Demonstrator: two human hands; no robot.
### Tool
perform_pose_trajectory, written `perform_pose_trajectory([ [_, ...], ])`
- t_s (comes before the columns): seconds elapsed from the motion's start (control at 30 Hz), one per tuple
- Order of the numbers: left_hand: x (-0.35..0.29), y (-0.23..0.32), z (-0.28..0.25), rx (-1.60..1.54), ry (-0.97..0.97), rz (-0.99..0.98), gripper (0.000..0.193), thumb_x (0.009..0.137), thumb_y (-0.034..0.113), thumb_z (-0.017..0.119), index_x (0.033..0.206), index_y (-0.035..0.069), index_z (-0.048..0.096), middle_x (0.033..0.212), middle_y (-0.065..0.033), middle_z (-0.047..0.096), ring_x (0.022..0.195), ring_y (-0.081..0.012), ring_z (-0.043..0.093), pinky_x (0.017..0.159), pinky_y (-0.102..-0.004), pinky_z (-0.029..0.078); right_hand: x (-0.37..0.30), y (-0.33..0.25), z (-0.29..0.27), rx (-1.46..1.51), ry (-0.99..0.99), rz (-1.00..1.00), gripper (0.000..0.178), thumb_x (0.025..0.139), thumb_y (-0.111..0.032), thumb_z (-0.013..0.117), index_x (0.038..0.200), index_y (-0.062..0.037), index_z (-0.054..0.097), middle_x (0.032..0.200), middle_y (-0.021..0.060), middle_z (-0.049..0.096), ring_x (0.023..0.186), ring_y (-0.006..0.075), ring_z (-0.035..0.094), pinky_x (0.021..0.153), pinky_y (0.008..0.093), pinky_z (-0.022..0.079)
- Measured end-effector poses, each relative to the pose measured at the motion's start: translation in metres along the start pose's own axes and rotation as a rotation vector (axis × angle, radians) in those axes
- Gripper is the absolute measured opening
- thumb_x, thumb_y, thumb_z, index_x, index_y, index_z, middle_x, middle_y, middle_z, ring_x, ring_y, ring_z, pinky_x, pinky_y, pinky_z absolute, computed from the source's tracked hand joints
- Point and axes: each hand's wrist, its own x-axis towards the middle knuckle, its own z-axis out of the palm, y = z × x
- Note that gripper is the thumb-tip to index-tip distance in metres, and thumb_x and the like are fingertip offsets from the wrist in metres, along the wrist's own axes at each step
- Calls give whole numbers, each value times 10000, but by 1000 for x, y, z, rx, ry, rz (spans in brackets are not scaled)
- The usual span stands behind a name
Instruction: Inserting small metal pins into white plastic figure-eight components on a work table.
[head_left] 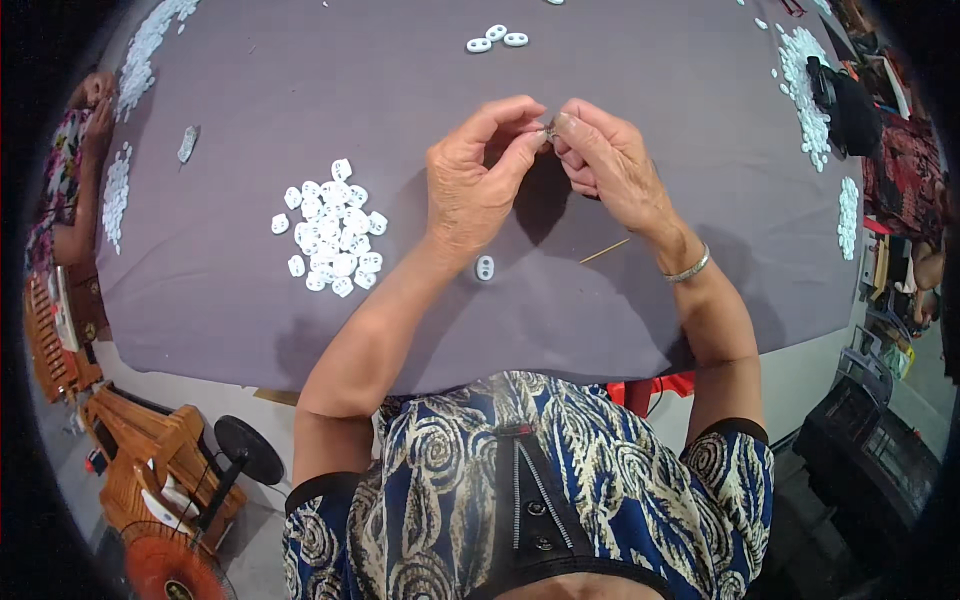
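Worktop (680, 60), grey-clothed, is carrying white pieces (330, 227); I am observing left hand (472, 175) and right hand (615, 165) pinching a tiny item (549, 131), orange fan (170, 565) standing leftward.

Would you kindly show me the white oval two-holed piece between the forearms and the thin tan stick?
White oval two-holed piece (485, 268): head view, middle, between its holes.
Thin tan stick (604, 251): head view, midway along its length.
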Motion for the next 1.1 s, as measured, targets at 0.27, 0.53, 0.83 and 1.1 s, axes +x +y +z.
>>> perform_pose_trajectory([
  [0.27,2,2,-1,46,26,-29,206,857,-1,613,1060,26,642,881,-49,667,767,-104,646,709,-244,522,3,4,0,-239,47,-219,227,978,-206,447,876,-32,550,719,-16,519,679,70,484,601,234,421],
  [0.53,2,3,-2,-19,32,-71,211,867,1,586,1072,27,629,824,-24,631,720,-81,601,669,-230,503,4,8,3,-425,124,-343,146,931,-141,519,916,-6,572,747,41,579,696,116,542,647,267,464],
  [0.83,4,11,-3,22,-23,-160,209,902,63,499,1081,34,604,740,9,556,624,-50,495,586,-206,439,5,6,2,-701,154,-636,55,871,-31,562,915,-6,582,777,56,562,661,170,520,626,277,448],
  [1.1,4,8,-7,-99,-108,-271,236,951,142,468,1140,27,548,687,35,462,619,-33,430,542,-178,364,1,6,4,-341,92,-346,183,968,-167,455,889,-33,552,719,-7,500,650,72,449,583,237,404],
])
